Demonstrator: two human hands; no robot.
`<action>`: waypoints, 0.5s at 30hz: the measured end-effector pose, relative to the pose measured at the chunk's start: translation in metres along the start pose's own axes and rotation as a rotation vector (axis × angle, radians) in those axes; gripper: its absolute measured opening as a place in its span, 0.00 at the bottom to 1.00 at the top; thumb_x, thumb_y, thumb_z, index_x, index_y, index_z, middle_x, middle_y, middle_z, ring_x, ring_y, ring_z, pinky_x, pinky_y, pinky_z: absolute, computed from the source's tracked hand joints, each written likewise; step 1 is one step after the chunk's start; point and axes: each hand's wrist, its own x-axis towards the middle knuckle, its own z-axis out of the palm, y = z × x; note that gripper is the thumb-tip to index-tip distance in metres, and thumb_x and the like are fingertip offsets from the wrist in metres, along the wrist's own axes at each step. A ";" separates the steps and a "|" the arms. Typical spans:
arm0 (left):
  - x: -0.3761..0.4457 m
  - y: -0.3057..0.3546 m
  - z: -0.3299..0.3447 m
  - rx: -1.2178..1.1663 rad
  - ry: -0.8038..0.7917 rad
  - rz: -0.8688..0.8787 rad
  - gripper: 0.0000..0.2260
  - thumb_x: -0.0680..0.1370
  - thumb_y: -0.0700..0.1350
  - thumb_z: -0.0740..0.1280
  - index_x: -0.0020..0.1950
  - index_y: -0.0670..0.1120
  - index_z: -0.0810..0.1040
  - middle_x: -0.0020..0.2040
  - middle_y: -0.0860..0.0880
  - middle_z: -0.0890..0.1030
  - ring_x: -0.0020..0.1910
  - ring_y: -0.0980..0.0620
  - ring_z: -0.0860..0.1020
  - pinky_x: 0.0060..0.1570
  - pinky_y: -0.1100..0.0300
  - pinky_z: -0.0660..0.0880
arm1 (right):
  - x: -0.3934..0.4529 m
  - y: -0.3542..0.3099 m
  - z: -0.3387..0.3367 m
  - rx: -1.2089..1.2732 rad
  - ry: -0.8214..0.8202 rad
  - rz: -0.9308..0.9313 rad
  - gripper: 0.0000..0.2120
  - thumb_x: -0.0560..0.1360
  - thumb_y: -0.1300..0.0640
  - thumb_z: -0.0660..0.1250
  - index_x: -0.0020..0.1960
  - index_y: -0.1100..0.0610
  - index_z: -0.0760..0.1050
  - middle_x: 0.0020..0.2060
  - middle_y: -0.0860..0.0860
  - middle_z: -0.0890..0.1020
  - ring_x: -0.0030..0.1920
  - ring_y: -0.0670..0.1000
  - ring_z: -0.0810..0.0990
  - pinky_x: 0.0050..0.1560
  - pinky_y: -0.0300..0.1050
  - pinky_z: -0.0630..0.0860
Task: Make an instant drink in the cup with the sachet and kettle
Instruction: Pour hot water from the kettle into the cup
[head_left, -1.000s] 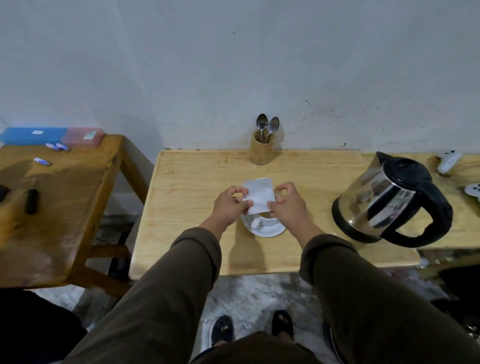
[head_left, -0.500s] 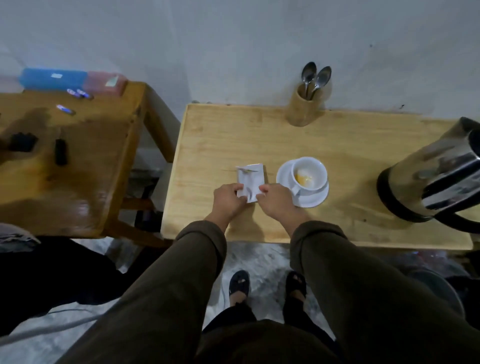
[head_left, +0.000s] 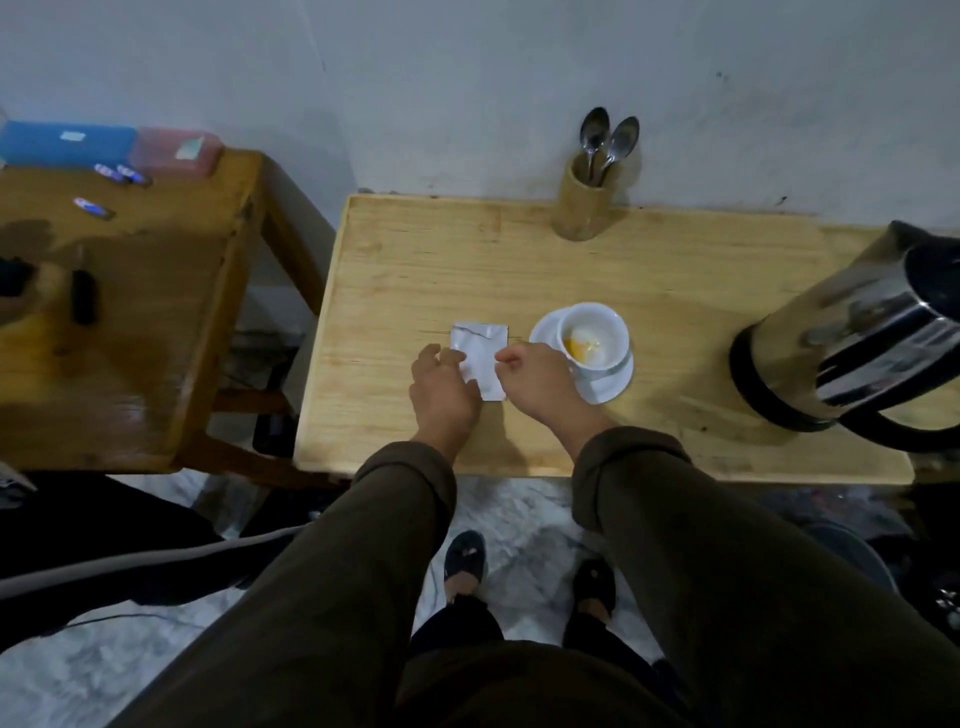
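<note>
The white sachet (head_left: 480, 345), torn along its top, lies flat on the light wooden table (head_left: 467, 260). My left hand (head_left: 441, 395) grips its lower left edge and my right hand (head_left: 535, 382) pinches its right edge. Just right of the sachet a white cup (head_left: 597, 335) stands on a white saucer (head_left: 613, 387), with orange-yellow powder at its bottom. My right hand covers the cup's near left side. The steel kettle (head_left: 852, 332), black at base and lid, stands at the table's right end, partly cut off by the frame.
A wooden holder (head_left: 584, 208) with two spoons (head_left: 608, 140) stands at the table's back edge against the wall. A darker table (head_left: 145, 291) at the left carries a blue box (head_left: 67, 143), a pink box (head_left: 176, 153) and small items. My feet show below.
My hands carried the sachet from above the cup down and to the left, laying it flat on the table. The view tilted down, and the powder in the cup became visible.
</note>
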 end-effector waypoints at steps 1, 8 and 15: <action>-0.003 0.005 0.001 -0.015 0.008 -0.007 0.19 0.76 0.43 0.63 0.68 0.44 0.70 0.74 0.44 0.62 0.72 0.44 0.63 0.67 0.50 0.66 | -0.002 0.001 -0.006 0.036 0.025 -0.015 0.14 0.77 0.60 0.59 0.59 0.60 0.78 0.58 0.55 0.82 0.59 0.54 0.78 0.54 0.41 0.71; -0.040 0.046 0.032 -0.186 0.015 -0.001 0.26 0.76 0.39 0.62 0.74 0.41 0.60 0.71 0.39 0.66 0.70 0.41 0.67 0.66 0.53 0.66 | -0.015 0.032 -0.067 0.073 0.211 -0.121 0.14 0.77 0.63 0.58 0.59 0.59 0.78 0.57 0.54 0.82 0.58 0.54 0.79 0.55 0.38 0.70; -0.075 0.092 0.075 -0.378 0.090 0.061 0.28 0.76 0.40 0.60 0.76 0.45 0.58 0.69 0.42 0.72 0.67 0.41 0.72 0.64 0.53 0.68 | -0.039 0.106 -0.147 -0.102 0.506 -0.205 0.15 0.76 0.64 0.58 0.59 0.58 0.76 0.59 0.56 0.74 0.59 0.56 0.74 0.56 0.47 0.72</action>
